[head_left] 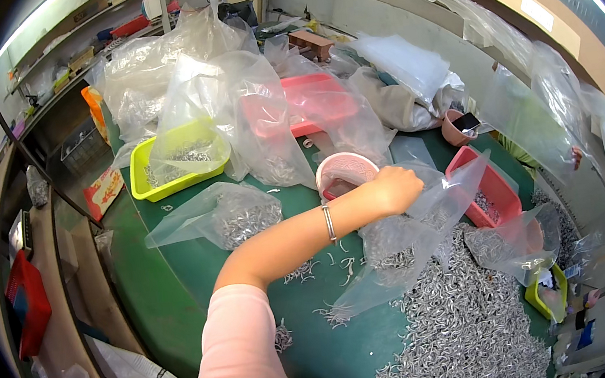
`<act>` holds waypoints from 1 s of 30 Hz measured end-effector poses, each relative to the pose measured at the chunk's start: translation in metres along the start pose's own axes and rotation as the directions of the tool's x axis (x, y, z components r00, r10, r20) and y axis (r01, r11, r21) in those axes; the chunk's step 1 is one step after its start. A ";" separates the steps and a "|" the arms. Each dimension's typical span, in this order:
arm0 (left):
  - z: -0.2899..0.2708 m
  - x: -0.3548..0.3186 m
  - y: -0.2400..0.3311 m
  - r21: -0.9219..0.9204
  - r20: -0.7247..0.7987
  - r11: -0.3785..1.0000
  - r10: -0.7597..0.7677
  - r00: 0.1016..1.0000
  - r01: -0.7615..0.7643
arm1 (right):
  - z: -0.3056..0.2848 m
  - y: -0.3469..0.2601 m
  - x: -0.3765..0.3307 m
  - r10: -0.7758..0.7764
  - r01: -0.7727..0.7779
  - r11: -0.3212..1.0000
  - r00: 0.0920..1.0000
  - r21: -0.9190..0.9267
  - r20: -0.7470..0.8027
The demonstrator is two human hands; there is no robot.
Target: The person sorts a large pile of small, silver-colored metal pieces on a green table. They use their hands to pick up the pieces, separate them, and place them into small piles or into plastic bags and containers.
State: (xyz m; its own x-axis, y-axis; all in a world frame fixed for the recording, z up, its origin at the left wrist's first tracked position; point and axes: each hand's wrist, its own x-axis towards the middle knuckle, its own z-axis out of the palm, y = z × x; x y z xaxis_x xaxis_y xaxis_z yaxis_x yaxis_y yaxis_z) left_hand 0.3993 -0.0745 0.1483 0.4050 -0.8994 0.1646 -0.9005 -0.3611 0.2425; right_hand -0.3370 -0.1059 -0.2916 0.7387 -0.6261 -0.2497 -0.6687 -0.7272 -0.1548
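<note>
Center of frame, head view: left hand is held over a clear bag of curved silver pieces; fingers are curled, can't tell if bag is pinched. Pink basket is seen just above the bracelet. Loose pieces are heaped lower right on the green surface.

The fingertips of the left hand are turned under and hidden, so one cannot tell whether they grip the bag below, and the sleeve is cut off by the lower edge. The forearm hides the near side of the basket, while cloudy plastic partly veils the pink tray. The heap is also cut off below, and its metal pieces are too small to identify one by one.
</note>
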 end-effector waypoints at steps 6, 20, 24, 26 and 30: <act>-0.002 -0.008 0.001 -0.393 -0.130 0.919 -0.030 0.991 -0.024 | -0.015 -0.016 0.005 0.220 -0.233 0.966 0.969 0.114 0.113; 0.039 0.020 -0.020 -0.531 -0.252 0.835 -0.320 0.913 0.146 | -0.037 -0.047 0.012 0.202 -0.200 0.956 0.979 0.216 0.014; 0.054 0.046 -0.050 -0.522 -0.065 0.842 -0.201 0.977 0.139 | -0.044 -0.057 0.014 0.188 -0.172 0.952 0.981 0.253 -0.039; 0.052 0.056 -0.050 -0.563 0.018 0.824 -0.055 0.998 0.056 | -0.047 -0.062 0.010 0.190 -0.165 0.948 0.979 0.271 -0.071; 0.045 0.089 -0.032 -0.812 0.246 0.462 -0.283 0.927 0.356 | -0.059 -0.077 0.003 0.197 -0.142 0.941 0.968 0.306 -0.156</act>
State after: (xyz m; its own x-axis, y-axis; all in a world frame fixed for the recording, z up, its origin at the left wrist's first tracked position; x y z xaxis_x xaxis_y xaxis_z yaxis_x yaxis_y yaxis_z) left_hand 0.4570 -0.1543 0.1124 0.5912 -0.7922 -0.1511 -0.1427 -0.2872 0.9472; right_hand -0.2781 -0.0688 -0.2240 0.5966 -0.7931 -0.1227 -0.7603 -0.5096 -0.4028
